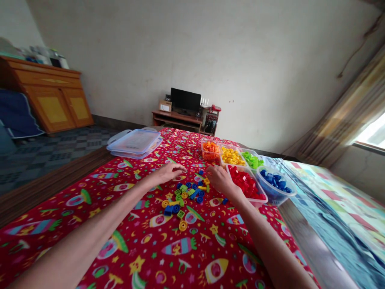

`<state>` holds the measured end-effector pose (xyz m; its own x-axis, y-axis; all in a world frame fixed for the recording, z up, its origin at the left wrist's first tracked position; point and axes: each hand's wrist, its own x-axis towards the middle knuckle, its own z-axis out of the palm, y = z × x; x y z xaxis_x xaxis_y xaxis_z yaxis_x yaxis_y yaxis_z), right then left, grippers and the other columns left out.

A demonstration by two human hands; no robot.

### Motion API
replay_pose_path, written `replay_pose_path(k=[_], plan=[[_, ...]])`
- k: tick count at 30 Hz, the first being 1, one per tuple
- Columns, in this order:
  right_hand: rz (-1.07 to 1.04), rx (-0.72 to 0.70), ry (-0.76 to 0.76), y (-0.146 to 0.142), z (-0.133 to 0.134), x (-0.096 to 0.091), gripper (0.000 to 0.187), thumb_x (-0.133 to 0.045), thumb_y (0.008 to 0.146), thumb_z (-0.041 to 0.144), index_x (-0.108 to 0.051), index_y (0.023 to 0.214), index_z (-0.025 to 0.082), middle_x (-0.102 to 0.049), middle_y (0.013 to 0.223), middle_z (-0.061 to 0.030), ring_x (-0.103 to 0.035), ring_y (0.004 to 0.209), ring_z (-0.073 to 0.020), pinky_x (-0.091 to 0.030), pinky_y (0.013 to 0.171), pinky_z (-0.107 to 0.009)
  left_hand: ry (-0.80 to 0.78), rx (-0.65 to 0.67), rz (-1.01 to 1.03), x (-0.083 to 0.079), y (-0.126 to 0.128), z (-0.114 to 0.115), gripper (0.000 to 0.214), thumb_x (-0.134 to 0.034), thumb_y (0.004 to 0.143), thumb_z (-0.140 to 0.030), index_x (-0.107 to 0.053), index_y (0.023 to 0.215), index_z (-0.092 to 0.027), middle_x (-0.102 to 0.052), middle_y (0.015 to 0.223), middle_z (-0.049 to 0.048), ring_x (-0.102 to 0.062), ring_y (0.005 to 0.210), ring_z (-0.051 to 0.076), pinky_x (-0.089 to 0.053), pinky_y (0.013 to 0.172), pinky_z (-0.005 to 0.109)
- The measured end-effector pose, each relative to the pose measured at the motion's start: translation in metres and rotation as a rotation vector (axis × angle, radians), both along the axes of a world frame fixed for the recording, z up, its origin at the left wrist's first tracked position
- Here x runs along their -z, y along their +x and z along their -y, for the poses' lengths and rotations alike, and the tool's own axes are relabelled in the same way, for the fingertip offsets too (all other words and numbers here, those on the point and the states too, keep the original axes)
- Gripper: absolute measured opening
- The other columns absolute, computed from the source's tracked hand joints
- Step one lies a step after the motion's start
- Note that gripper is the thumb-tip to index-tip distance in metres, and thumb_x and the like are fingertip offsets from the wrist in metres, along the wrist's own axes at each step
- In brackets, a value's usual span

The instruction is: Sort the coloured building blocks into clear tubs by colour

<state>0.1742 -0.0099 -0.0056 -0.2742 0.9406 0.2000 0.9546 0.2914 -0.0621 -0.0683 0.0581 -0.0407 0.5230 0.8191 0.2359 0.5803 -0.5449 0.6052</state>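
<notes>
head view: the left hand (169,173) has its fingers loosely extended, nothing seen in them. the right hand (220,179) curls its fingers downward beside the clear tub (256,203) of red blocks (244,182); whether they grip anything, i cannot tell. loose coloured blocks (191,192) lie between the forearms on the red patterned cloth (156,239).

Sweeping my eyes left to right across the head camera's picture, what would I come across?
Wooden cabinet → stacked plastic lids → left hand → right hand → container of red bricks → round tub of blue bricks → curtain.
</notes>
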Motion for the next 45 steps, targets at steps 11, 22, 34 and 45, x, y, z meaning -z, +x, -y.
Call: replay_pose_path(k=[11, 22, 34, 45], plan=[[0.074, 0.157, -0.055, -0.013, 0.011, -0.005, 0.042, -0.030, 0.099, 0.038, -0.066, 0.101, 0.015, -0.069, 0.097, -0.0168, -0.066, 0.090, -0.0252, -0.043, 0.072, -0.031, 0.222, 0.135, -0.472, -0.029, 0.031, 0.051, 0.005, -0.067, 0.074, -0.022, -0.072, 0.075, -0.020, -0.067, 0.085, 0.0044, -0.061, 0.086, 0.020, -0.045, 0.074, 0.026], [-0.060, 0.174, -0.020, -0.010, 0.006, 0.011, 0.027, -0.040, 0.095, 0.026, -0.063, 0.105, 0.017, -0.068, 0.107, -0.0140, -0.062, 0.102, -0.0243, -0.044, 0.082, -0.031, 0.264, 0.074, -0.532, -0.019, 0.038, 0.056, 0.013, -0.079, 0.061, -0.027, -0.068, 0.063, -0.020, -0.059, 0.082, 0.0055, -0.055, 0.092, 0.025, -0.045, 0.080, 0.030], [-1.564, 0.149, -0.393, -0.017, -0.015, -0.005, 0.014, -0.047, 0.086, 0.020, -0.055, 0.075, 0.018, -0.053, 0.061, 0.0029, -0.055, 0.055, -0.0102, -0.049, 0.059, -0.022, 0.305, -0.029, -0.329, -0.032, 0.029, 0.038, 0.011, -0.065, 0.075, -0.027, -0.068, 0.071, -0.018, -0.066, 0.076, 0.0038, -0.060, 0.075, 0.018, -0.044, 0.068, 0.026], [-1.735, -0.055, -0.882, -0.036, 0.002, 0.000, 0.024, -0.058, 0.088, 0.037, -0.057, 0.078, 0.016, -0.055, 0.060, 0.0016, -0.049, 0.051, -0.0063, -0.030, 0.039, -0.012, 0.274, -0.090, 0.022, -0.039, 0.048, 0.048, 0.022, -0.062, 0.076, -0.019, -0.068, 0.097, -0.018, -0.071, 0.082, 0.0007, -0.063, 0.070, 0.013, -0.047, 0.065, 0.022]])
